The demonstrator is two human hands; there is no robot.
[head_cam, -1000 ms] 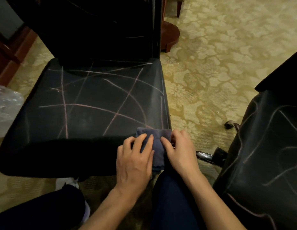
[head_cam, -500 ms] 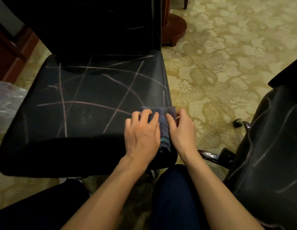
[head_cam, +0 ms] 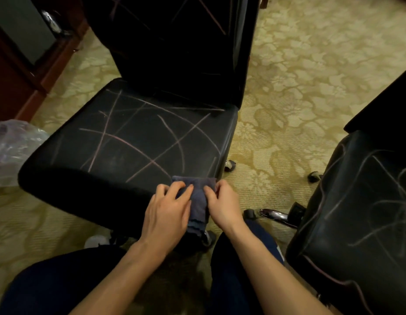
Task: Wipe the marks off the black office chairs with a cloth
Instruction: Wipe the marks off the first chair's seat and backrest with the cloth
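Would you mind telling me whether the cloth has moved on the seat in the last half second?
Yes: the cloth slid back toward the seat's front edge.

Black chair; blue cloth; gold floral carpet.

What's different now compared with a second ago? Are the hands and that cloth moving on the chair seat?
Both hands, the left hand and the right hand, pushed the cloth forward on the chair seat, then drew it back to the front right corner. Neither let go. The chalk-like marks remain.
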